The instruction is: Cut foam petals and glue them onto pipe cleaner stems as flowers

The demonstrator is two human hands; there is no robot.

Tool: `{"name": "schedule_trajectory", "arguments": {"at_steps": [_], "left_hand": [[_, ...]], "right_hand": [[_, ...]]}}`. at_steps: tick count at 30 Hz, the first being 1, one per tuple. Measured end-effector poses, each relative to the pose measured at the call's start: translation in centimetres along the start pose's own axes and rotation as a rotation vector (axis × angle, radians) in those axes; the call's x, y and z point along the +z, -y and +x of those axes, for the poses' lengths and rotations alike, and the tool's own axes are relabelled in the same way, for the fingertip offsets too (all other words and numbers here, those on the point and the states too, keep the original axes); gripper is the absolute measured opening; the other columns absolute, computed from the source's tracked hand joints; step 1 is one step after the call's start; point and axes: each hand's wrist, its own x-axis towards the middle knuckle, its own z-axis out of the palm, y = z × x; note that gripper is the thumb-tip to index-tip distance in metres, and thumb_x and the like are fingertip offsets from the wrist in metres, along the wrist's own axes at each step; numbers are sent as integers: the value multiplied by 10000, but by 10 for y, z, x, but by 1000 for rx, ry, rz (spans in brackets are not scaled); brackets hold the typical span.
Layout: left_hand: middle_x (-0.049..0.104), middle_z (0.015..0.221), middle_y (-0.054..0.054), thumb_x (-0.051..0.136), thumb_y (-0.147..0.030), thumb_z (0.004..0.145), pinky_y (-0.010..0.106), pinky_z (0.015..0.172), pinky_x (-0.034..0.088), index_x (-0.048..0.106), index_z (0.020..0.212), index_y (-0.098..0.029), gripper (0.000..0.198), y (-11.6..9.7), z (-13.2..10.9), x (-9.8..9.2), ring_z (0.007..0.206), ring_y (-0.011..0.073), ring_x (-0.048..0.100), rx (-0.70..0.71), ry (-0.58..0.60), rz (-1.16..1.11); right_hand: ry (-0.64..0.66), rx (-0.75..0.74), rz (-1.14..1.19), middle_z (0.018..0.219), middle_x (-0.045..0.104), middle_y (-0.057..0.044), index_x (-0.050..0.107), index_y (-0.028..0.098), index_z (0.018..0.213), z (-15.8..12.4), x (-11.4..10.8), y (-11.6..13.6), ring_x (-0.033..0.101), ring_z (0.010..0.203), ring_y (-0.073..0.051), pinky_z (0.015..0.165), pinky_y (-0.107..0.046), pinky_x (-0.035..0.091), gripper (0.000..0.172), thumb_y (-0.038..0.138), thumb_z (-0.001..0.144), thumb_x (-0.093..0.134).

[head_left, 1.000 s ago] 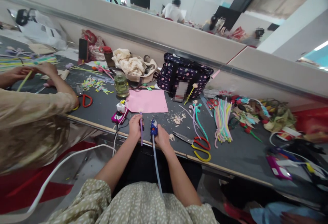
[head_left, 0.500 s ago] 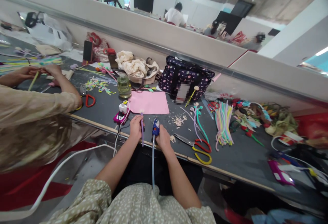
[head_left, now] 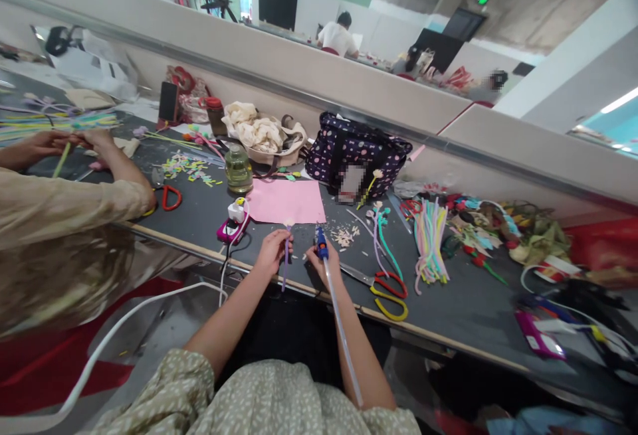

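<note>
Between the fingers of my left hand is a purple pipe-cleaner stem, held upright with a small pale flower head at its top. My right hand is wrapped round a blue glue gun, its nozzle pointing away from me. A long translucent glue stick sticks out of its back end over my right forearm. The two hands are apart, just above the table's front edge. Beyond them lies a pink sheet, and small cream scraps are scattered right of the gun.
Red-and-yellow scissors lie right of my right hand, near a bundle of pastel pipe cleaners. A purple power strip and a glass jar stand left. A dark patterned bag sits behind. A co-worker's arm rests at left.
My right hand has moved right with the glue gun, and the glue stick now slants over my forearm. My left hand has shifted slightly right and down with the purple stem.
</note>
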Motion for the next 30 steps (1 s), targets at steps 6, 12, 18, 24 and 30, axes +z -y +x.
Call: {"name": "schedule_trajectory", "arguments": {"at_steps": [6,12,18,24,30], "left_hand": [[590,621,-17,704,-245,588,191,443,436,589,735,-142,213,-4,6,-8,478,73,511,108,-131,-79],[597,631,-17,694,-247,602,189,451,442,587,743,-144,204,-11,5,-19,480,71,516,127,-166,-69],[668,743,35,710,-244,627,209,492,490,584,760,-136,212,-13,-3,-3,518,88,567,43,-9,-11],[690,854,73,718,-242,661,228,531,520,560,768,-139,217,-7,-18,29,591,118,621,-54,265,-1],[675,814,56,727,-239,666,233,569,532,559,773,-140,222,3,-20,48,651,135,645,-73,340,-32]], "right_hand": [[42,71,-103,774,612,-6,506,219,904,-1,24,9,584,728,-168,651,-252,410,237,241,696,618],[25,121,-112,749,581,-20,520,218,844,0,37,16,564,798,-196,681,-262,370,218,162,660,622],[-55,51,164,729,589,10,521,206,847,-1,12,23,555,663,-138,654,-254,418,157,309,747,585],[-207,52,472,738,604,-12,542,165,815,2,-14,31,530,585,-105,571,-246,445,243,404,788,575],[-258,41,624,797,651,-28,620,158,822,-2,-28,33,572,641,-120,614,-264,478,226,374,756,631]]}}
